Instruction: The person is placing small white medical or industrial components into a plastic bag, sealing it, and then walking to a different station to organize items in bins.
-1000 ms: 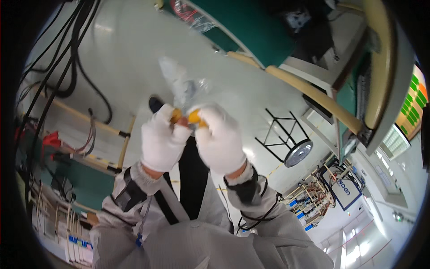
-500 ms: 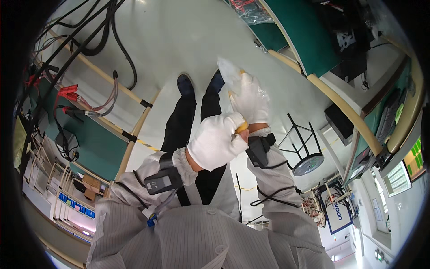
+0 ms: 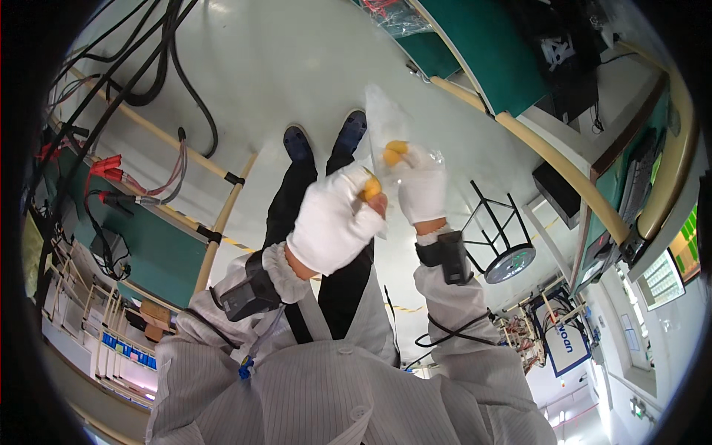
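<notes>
Gripping a clear plastic bag (image 3: 383,115) above a grey floor (image 3: 289,67), the gloved right hand (image 3: 423,189) nears the curled left hand (image 3: 330,222), whose hold is unclear; green workbenches (image 3: 482,55) flank them, a stool (image 3: 510,264) at right.

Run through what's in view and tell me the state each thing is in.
Left hand: gloved, curled; hold unclear.
Right hand: gloved, closed on the plastic bag.
Plastic bag: clear, loose; whether open, unclear.
Stool: upright, unoccupied.
Shoes: worn, set apart.
Black cables: bent, drooping.
Red connectors: wired, unheld.
</notes>
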The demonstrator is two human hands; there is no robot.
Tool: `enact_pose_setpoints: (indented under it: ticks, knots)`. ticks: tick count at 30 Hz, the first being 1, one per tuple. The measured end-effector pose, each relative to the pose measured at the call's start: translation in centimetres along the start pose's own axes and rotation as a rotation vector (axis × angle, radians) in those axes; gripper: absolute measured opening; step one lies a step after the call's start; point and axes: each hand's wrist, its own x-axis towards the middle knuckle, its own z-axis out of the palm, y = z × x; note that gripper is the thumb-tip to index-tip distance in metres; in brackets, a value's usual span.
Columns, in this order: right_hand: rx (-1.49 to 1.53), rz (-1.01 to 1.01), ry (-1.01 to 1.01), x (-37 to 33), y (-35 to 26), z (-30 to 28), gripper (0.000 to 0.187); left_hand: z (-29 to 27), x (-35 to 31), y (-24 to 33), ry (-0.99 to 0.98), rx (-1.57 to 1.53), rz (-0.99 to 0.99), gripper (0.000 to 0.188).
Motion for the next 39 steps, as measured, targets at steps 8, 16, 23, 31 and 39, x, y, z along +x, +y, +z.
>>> enact_pose_setpoints:
  ticks: [8, 16, 23, 31, 39]
  knots:
    - [0.802, 0.136, 0.036, -1.6, -2.6, -3.7, 0.022, -1.5, 2.3, 0.3, 0.089, -0.401, -0.019, 0.01]
    - [1.088, -0.065, 0.019, 0.0, -3.1, -6.3, 0.023, -3.2, 3.9, 0.3, 0.207, -0.291, 0.029, 0.012]
    - [1.39, -0.017, -0.038, 4.8, -2.3, -10.9, 0.019, -5.1, 4.4, 0.3, 0.193, -0.193, 0.034, 0.013]
    - [0.921, -0.313, 0.312, 11.5, -4.9, -14.3, 0.029, -5.0, 4.0, -0.4, 0.176, -0.218, -0.036, 0.022]
    - [-0.567, -0.265, 0.815, 19.8, -4.3, -22.7, 0.033, -5.3, 3.9, -1.0, 0.124, -0.301, -0.028, 0.021]
